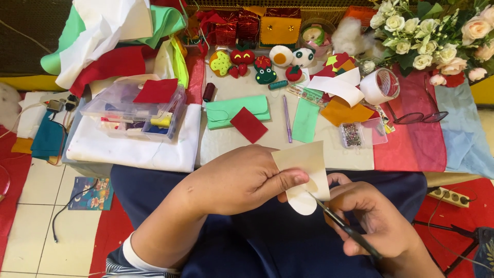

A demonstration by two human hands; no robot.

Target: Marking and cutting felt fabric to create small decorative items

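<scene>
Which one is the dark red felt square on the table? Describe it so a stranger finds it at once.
Start at the low table in front of the person's lap and find the mint green felt pouch near its middle. The dark red felt square lies tilted like a diamond, overlapping the pouch's lower right corner. The other red piece lies on a clear plastic box.

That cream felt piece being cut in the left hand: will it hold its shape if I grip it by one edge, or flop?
The cream felt piece stands up above the left hand without drooping, so it is probably fairly stiff for its thinness. It looks light, pinched by fingertips only. Its rounded lower edge by the scissors in the right hand may bend if pushed.
</scene>
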